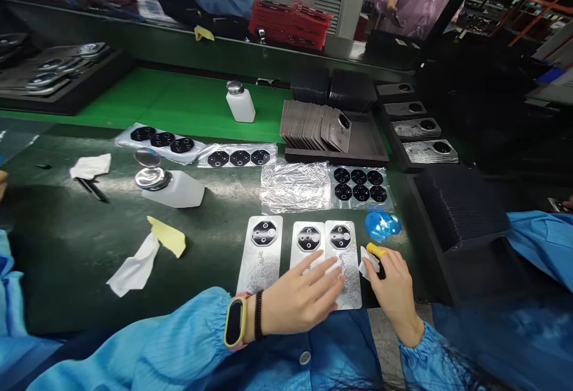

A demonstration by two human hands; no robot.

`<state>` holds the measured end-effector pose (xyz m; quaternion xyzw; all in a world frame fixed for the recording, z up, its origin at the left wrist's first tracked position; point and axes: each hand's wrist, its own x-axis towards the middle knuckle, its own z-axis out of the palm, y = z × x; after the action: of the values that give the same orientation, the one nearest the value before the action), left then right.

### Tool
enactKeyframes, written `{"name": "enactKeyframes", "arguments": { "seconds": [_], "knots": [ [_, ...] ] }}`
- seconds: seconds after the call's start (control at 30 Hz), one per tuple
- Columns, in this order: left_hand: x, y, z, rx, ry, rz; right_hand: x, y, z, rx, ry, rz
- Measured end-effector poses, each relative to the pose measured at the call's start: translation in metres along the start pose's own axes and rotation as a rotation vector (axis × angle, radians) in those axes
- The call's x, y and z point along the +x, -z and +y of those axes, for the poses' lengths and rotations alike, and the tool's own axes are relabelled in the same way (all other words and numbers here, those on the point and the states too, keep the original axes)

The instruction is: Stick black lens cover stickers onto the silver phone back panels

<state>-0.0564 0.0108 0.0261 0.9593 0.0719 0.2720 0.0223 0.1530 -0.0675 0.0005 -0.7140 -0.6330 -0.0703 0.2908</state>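
My left hand [301, 295], with a smart band at its wrist, lies with fingers stretched over two silver phone back covers. These are the middle cover [308, 239] and the right cover [351, 271], side by side. A third silver cover [259, 264] lies apart to their left. Every cover has a black octagonal camera piece at its top end. In my right hand [393, 289], a white wipe [366, 262] is pinched beside the right cover. A yellow finger cot [376, 250] sits on one finger. Just above this hand is a crumpled blue plastic piece [382, 225].
Clear sheets of black octagonal stickers [360, 185] lie behind the covers. A black tray [340, 156] holds a row of covers. Dispenser bottles [183, 190] stand at left and back. Used wipes [134, 265] and tweezers [92, 189] lie left. A co-worker's blue sleeve [544, 242] is at right.
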Motion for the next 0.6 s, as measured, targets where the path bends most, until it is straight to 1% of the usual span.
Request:
{"name": "enactKeyframes", "arguments": {
  "seconds": [0.1, 0.17, 0.23, 0.3, 0.37, 0.4, 0.43, 0.47, 0.53, 0.57, 0.6],
  "knots": [
    [0.009, -0.008, 0.009, -0.035, -0.139, 0.085, 0.003, -0.002, -0.001, -0.022, -0.032, -0.025],
    [0.014, -0.013, 0.014, -0.081, -0.198, 0.161, 0.006, 0.0, -0.001, -0.029, -0.039, -0.036],
    [0.017, -0.017, 0.016, -0.137, -0.214, 0.227, 0.011, 0.003, 0.0, 0.007, -0.051, -0.056],
    [0.02, -0.018, 0.014, -0.199, -0.173, 0.215, 0.016, 0.008, -0.001, 0.119, -0.107, -0.098],
    [0.021, -0.014, 0.007, -0.285, -0.067, 0.127, 0.022, 0.014, -0.004, 0.313, -0.215, -0.159],
    [0.022, -0.01, 0.002, -0.346, 0.019, 0.073, 0.024, 0.017, -0.006, 0.432, -0.28, -0.193],
    [0.023, -0.006, -0.003, -0.418, 0.133, 0.016, 0.027, 0.019, -0.009, 0.554, -0.341, -0.227],
    [0.025, -0.001, -0.008, -0.505, 0.268, -0.016, 0.029, 0.02, -0.013, 0.67, -0.389, -0.257],
    [0.029, 0.009, -0.018, -0.691, 0.532, -0.048, 0.033, 0.02, -0.021, 0.853, -0.443, -0.293],
    [0.031, 0.014, -0.022, -0.773, 0.621, -0.046, 0.034, 0.019, -0.026, 0.91, -0.45, -0.301],
    [0.034, 0.018, -0.025, -0.84, 0.68, -0.042, 0.035, 0.017, -0.03, 0.941, -0.442, -0.298]
  ]
}}
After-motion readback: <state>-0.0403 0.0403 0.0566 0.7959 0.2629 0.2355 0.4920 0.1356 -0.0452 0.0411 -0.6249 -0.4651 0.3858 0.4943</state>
